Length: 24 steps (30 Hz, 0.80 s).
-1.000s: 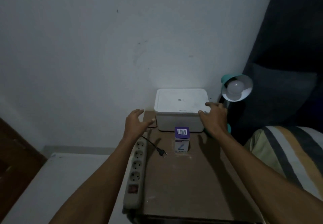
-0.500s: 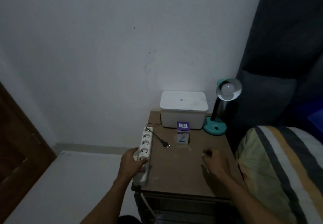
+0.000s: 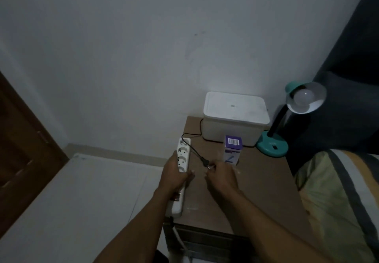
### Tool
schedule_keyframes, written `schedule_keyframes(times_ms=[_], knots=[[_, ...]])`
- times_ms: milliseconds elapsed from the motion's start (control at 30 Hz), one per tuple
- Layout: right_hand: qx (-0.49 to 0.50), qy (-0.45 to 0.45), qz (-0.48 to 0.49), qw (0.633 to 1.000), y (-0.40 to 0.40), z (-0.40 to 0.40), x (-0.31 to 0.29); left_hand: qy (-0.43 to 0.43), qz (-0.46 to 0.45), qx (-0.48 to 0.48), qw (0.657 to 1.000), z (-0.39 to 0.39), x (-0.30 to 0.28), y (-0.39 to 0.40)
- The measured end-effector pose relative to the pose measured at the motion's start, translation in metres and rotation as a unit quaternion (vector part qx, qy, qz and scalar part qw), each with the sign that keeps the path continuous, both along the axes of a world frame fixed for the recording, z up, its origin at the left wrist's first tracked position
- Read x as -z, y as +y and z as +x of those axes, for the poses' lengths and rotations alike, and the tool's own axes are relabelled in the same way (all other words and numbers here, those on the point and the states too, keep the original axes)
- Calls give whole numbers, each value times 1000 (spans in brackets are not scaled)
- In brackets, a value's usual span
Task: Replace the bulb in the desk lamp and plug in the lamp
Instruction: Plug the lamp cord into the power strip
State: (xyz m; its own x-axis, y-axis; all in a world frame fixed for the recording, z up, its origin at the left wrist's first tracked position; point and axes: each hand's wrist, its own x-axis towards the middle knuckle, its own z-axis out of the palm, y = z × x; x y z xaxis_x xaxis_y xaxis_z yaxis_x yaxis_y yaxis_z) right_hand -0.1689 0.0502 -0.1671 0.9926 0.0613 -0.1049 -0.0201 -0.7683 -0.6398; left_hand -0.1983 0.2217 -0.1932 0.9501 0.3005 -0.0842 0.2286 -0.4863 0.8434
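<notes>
Dim room, small brown tabletop [image 3: 256,182] against the wall. Our left hand [image 3: 174,177] is wrapped over the white power strip [image 3: 181,170] at the tabletop's left edge, fingers closed around its body near the lower sockets. Our right hand [image 3: 220,173] pinches the black plug [image 3: 206,162] of the lamp cord [image 3: 191,147], fingers shut on it, plug just right of the strip and not yet in a socket.

The teal desk lamp [image 3: 287,123] stands at the far right corner, a white bulb [image 3: 303,98] seated in its shade. The purple bulb box [image 3: 233,150] stands upright mid-table, in front of a white lidded container [image 3: 235,115].

Step in hand, as we judge it: plugging in. To do it well:
- Keep the left hand pressing the strip flat so it cannot slide or tip off the edge.
- Turn the plug so both pins face down and line up with a free socket's holes; in this light we go partly by feel.
- Hold the plug body, not the cord; push straight, no rocking.
- Leave slack so the cord does not drag the box.

Whether the strip's switch is on we cannot tell.
</notes>
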Motion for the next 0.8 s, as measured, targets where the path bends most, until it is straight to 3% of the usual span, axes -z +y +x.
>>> schedule_keyframes(times_ms=[233, 500, 600, 700, 800], knots=[[-41, -59, -123, 990, 37, 51, 7, -8, -39, -24, 999, 36, 34, 9], [-57, -44, -214, 974, 50, 61, 19, -23, -42, -14, 999, 40, 46, 10], [-37, -43, -165, 985, 55, 65, 14, -21, -50, -15, 998, 38, 43, 10], [6, -49, -4, 999, 64, 68, 4, -21, -90, -12, 996, 36, 39, 10], [11, -65, 118, 991, 75, 69, -15, -18, -118, 13, 993, 36, 36, 11]])
